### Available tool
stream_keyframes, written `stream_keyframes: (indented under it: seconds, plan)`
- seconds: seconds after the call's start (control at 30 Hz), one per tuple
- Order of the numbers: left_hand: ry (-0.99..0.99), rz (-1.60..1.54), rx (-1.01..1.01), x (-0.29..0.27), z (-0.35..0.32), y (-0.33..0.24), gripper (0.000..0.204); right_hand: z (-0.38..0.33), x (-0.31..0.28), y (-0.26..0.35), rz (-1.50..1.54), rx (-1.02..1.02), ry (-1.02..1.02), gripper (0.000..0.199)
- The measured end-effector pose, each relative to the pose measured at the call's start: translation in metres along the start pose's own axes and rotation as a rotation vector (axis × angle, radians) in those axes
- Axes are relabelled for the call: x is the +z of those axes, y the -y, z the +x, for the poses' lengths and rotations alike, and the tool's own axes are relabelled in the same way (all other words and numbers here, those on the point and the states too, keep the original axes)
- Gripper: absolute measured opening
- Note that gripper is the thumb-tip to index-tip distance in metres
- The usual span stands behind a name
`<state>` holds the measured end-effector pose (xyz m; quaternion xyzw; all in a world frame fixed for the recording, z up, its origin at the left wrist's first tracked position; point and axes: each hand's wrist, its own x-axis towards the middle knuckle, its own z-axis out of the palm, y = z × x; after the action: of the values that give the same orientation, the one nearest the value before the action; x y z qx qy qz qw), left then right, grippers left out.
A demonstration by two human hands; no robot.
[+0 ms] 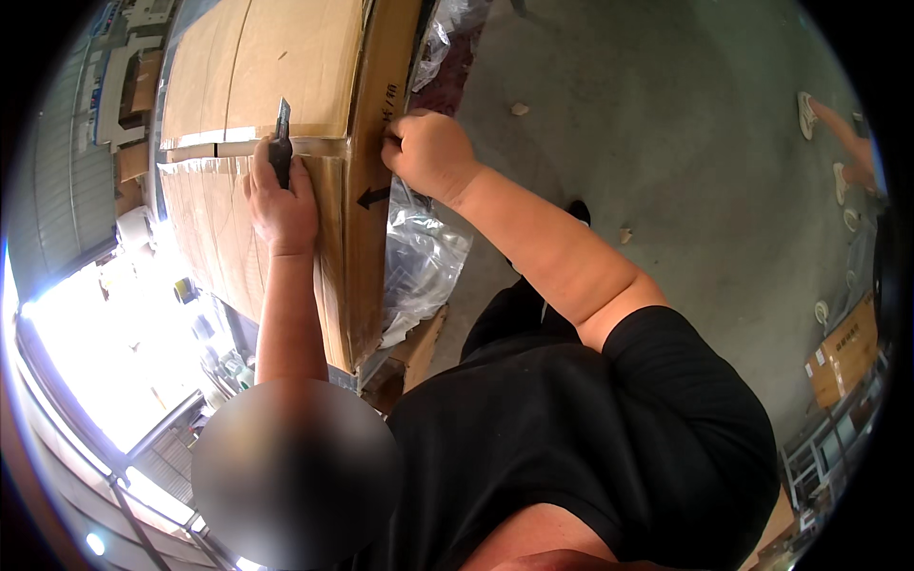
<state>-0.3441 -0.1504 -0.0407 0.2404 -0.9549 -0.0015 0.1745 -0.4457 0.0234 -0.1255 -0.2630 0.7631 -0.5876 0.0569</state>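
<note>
A large cardboard box (pixel 286 57) stands in front of me, with a seam crossing its top and strips of clear tape along the seam's edges. My left hand (pixel 286 214) rests on the top beside that seam. It is closed around a dark utility knife (pixel 280 154), whose blade is out and points away from me. At the box's right side, level with the seam, my right hand (pixel 433 154) is closed, with its fingertips against the cardboard. Whatever those fingers pinch, if anything, is hidden.
Crumpled clear plastic film (pixel 424 247) hangs at the box's right side. Grey concrete floor (pixel 609 124) spreads to the right, with small scraps on it. At the far right are another person's legs (pixel 843 143) and a smaller carton (pixel 845 354). Shelves with boxes line the left.
</note>
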Motion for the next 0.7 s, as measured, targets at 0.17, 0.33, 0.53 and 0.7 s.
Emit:
stream_keyframes:
  seconds: [0.17, 0.33, 0.53, 0.7]
  plan:
    - [-0.01, 0.007, 0.049, 0.002, 0.0, 0.006, 0.049, 0.0, -0.009, -0.015, -0.021, 0.012, 0.042, 0.019]
    - [0.015, -0.009, -0.001, 0.001, 0.0, 0.0, 0.049, -0.004, -0.007, -0.024, 0.012, 0.0, -0.039, 0.019]
    - [0.001, 0.009, 0.037, 0.0, 0.0, 0.001, 0.049, -0.007, -0.005, -0.014, 0.047, 0.112, -0.059, 0.018]
    - [0.001, 0.005, 0.053, 0.0, 0.0, 0.0, 0.049, -0.004, -0.006, -0.018, 0.09, 0.034, -0.024, 0.016]
